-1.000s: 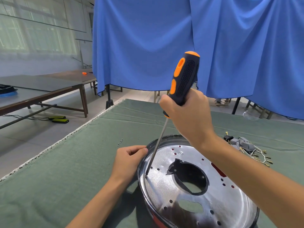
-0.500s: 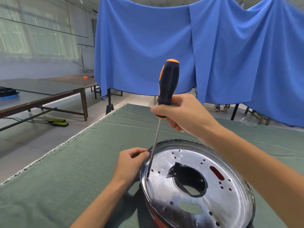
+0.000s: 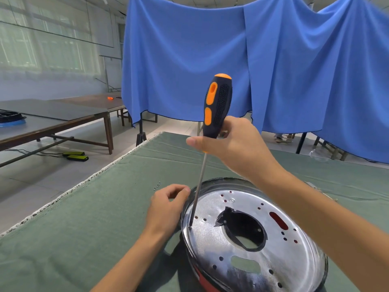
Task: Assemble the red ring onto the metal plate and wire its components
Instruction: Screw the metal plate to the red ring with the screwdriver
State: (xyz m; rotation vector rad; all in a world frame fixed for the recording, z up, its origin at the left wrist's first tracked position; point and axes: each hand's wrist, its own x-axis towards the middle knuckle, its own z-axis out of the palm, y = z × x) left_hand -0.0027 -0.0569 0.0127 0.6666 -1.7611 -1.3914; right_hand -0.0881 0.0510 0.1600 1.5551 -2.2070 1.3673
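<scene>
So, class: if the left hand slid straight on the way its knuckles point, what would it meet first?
Probably the screwdriver shaft; the left hand curls by the metal plate rim just short of it, though depth is unclear.

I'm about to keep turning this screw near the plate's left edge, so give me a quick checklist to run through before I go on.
1. Screwdriver tip on the metal plate near its left rim: ok.
2. Tip seated in a screw head: cannot tell, too small.
3. Right hand grip round the handle's lower end: ok.
4. Left hand steadying the rim beside the shaft: ok.
5. Red ring under the plate: ok, only an edge shows.
6. Spare screws on the green cloth: ok.
</scene>
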